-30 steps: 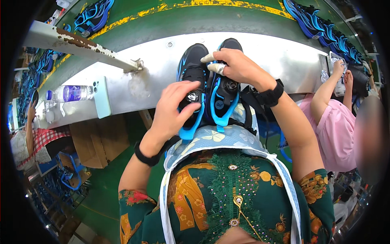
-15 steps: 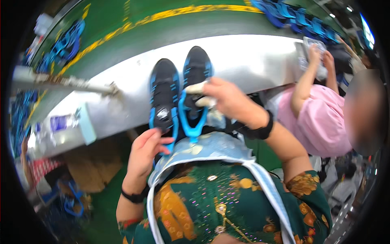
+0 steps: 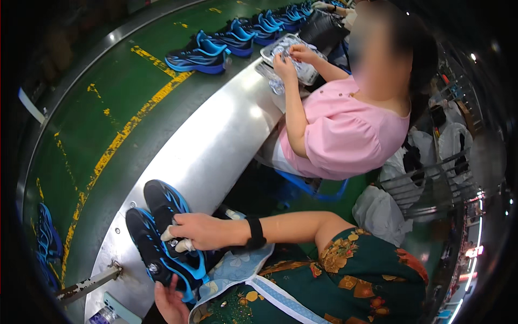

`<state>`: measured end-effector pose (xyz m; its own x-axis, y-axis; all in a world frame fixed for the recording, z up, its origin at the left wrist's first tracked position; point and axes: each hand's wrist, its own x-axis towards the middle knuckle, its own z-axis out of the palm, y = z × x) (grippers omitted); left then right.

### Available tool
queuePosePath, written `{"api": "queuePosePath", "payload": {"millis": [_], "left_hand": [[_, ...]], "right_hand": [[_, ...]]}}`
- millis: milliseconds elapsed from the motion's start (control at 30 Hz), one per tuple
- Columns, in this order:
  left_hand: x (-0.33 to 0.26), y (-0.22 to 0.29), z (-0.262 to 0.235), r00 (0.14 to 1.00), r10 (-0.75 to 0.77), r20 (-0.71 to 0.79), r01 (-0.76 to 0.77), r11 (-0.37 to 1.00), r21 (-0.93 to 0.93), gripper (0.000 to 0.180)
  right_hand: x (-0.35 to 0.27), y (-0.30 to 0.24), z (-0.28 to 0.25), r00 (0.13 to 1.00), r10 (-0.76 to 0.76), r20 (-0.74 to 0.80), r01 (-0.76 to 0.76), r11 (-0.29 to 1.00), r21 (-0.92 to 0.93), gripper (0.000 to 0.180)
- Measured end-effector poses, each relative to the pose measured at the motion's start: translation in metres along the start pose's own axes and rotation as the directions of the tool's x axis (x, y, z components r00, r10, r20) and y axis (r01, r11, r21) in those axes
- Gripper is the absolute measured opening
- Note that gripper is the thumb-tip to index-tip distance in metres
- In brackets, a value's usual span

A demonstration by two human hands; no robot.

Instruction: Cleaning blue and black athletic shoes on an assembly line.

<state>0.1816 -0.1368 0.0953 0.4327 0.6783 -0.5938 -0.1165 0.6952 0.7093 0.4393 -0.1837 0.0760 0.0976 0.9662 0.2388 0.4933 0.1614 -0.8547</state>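
Both hands on a pair of black and blue shoes at the metal table's edge.

The right hand [image 3: 202, 231], fingertips taped white, lies across the nearer shoe [image 3: 174, 227], fingers curled down onto its top and pinching at the laces. The left hand [image 3: 171, 303] comes up from below, fingers loosely spread under the heel of the outer shoe [image 3: 151, 255]. The pair sits side by side on the curved silver table [image 3: 216, 146]. Beside them, a co-worker in pink [image 3: 345, 135] handles a tray [image 3: 294, 56]; more blue shoes [image 3: 199, 56] line the green belt [image 3: 108, 108] beyond.
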Motion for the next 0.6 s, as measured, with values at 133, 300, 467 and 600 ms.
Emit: {"api": "queuePosePath", "payload": {"millis": [133,300,467,600], "left_hand": [[-0.003,0.011,0.015,0.997,-0.046,-0.067,0.060,0.973,0.225,0.042],[0.010,0.011,-0.005,0.984,-0.179,-0.009,0.179,0.974,0.141,0.040],[0.016,0.000,0.007,0.982,-0.174,-0.076,0.188,0.947,0.260,0.047],[0.019,0.000,0.011,0.991,-0.134,-0.029,0.137,0.949,0.283,0.051]], "right_hand": [[0.030,-0.009,-0.015,0.990,-0.083,0.117,0.065,0.986,0.152,0.025],[0.062,-0.022,0.014,0.940,-0.203,0.276,0.171,0.976,0.135,0.028],[0.064,-0.006,0.038,0.802,-0.358,0.478,0.424,0.905,-0.034,0.026],[0.063,-0.003,0.052,0.807,-0.317,0.498,0.414,0.905,-0.095,0.026]]}}
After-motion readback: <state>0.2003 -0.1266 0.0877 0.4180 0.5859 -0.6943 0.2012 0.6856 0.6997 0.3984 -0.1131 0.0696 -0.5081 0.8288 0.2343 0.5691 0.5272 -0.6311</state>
